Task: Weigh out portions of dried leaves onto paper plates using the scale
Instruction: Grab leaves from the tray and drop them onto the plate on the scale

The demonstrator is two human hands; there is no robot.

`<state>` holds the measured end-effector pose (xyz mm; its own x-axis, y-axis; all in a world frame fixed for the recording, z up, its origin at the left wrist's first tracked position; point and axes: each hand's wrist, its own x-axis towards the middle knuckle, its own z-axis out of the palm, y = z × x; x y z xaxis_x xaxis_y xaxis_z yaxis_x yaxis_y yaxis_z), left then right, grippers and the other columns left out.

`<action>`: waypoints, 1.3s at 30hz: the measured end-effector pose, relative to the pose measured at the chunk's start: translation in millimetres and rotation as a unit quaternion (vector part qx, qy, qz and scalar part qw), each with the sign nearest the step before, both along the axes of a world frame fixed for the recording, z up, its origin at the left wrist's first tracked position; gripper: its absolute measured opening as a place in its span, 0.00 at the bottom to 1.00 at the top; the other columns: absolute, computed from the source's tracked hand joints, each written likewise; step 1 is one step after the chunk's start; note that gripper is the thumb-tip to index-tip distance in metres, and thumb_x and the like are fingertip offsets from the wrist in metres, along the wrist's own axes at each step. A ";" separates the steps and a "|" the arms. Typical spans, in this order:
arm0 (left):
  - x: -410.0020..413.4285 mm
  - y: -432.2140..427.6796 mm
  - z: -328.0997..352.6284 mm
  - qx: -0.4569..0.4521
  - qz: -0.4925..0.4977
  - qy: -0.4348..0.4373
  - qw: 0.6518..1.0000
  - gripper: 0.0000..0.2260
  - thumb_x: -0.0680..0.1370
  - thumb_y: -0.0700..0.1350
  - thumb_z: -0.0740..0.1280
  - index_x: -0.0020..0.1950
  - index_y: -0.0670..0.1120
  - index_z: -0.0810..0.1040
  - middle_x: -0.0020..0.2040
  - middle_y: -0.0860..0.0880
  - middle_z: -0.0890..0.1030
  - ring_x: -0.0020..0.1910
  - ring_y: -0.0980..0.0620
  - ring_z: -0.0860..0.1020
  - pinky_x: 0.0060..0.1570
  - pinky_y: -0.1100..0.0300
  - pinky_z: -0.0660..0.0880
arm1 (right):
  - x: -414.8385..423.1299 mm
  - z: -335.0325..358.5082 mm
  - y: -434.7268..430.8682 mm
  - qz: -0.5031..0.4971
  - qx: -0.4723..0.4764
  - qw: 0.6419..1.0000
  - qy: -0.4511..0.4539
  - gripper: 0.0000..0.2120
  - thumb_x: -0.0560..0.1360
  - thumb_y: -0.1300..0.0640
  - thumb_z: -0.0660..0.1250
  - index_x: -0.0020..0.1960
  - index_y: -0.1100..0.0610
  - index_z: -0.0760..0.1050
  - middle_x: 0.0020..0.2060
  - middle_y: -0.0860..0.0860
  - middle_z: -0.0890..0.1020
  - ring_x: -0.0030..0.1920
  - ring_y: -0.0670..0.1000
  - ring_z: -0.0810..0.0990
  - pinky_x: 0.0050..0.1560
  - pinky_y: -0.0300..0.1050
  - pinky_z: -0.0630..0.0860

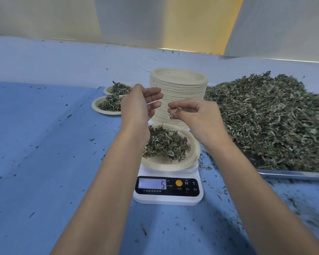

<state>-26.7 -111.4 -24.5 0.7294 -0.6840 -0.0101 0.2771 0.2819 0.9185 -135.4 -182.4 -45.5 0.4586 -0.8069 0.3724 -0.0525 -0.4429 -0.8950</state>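
Observation:
A white digital scale sits in the middle, its display reading 5. On it rests a paper plate with a heap of dried leaves. My right hand hovers above the plate and pinches a few dried leaves between thumb and fingertips. Opposite it, my left hand is held up with fingers straight and relaxed, holding nothing. A large pile of dried leaves lies on a metal tray to the right.
A tall stack of paper plates stands just behind the scale. Two filled plates, one nearer and one behind it, sit at the back left. Leaf crumbs litter the blue table cover. A wall rises behind.

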 end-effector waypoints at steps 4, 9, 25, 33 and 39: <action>-0.7 -0.1 -0.4 0.003 -0.001 -0.003 1.000 0.15 0.77 0.43 0.56 0.37 0.46 0.80 0.31 0.54 0.83 0.29 0.57 0.76 0.29 0.68 0.70 | 1.4 -1.9 0.6 -0.001 -0.008 1.000 0.008 0.07 0.70 0.61 0.74 0.41 0.48 0.83 0.36 0.49 0.85 0.42 0.46 0.84 0.55 0.48 0.79; -1.2 -0.2 -0.8 0.007 -0.001 -0.008 1.000 0.15 0.77 0.43 0.56 0.38 0.46 0.80 0.32 0.53 0.83 0.30 0.57 0.76 0.30 0.68 0.70 | 2.8 -3.2 2.3 0.010 -0.023 1.000 0.014 0.07 0.72 0.61 0.72 0.43 0.50 0.83 0.38 0.48 0.85 0.42 0.45 0.84 0.54 0.45 0.80; -1.7 0.0 -1.0 0.015 -0.003 -0.007 1.000 0.16 0.78 0.43 0.55 0.38 0.46 0.80 0.32 0.53 0.83 0.31 0.57 0.76 0.33 0.66 0.70 | 5.7 -9.5 0.5 0.014 -0.039 0.998 0.053 0.11 0.75 0.64 0.66 0.55 0.55 0.82 0.42 0.48 0.85 0.45 0.44 0.83 0.58 0.47 0.78; -0.6 1.0 -0.7 0.016 -0.002 -0.007 1.000 0.16 0.78 0.43 0.55 0.38 0.46 0.80 0.33 0.53 0.83 0.32 0.56 0.76 0.34 0.66 0.70 | 3.7 -9.1 1.9 0.000 -0.050 0.997 0.052 0.07 0.73 0.57 0.71 0.50 0.50 0.82 0.33 0.45 0.84 0.37 0.38 0.81 0.45 0.31 0.77; -0.5 0.4 -1.5 0.015 -0.003 -0.009 1.000 0.16 0.78 0.43 0.55 0.38 0.46 0.80 0.33 0.53 0.83 0.31 0.56 0.76 0.33 0.66 0.70 | 3.1 -5.8 4.5 0.000 -0.033 0.998 0.056 0.05 0.75 0.56 0.68 0.43 0.52 0.82 0.29 0.45 0.82 0.29 0.39 0.78 0.37 0.32 0.75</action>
<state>-27.2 -111.0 -26.0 0.7252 -0.6883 -0.0180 0.2631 0.2528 0.9311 -132.3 -177.9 -51.4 0.5004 -0.7822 0.3710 -0.1512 -0.5010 -0.8521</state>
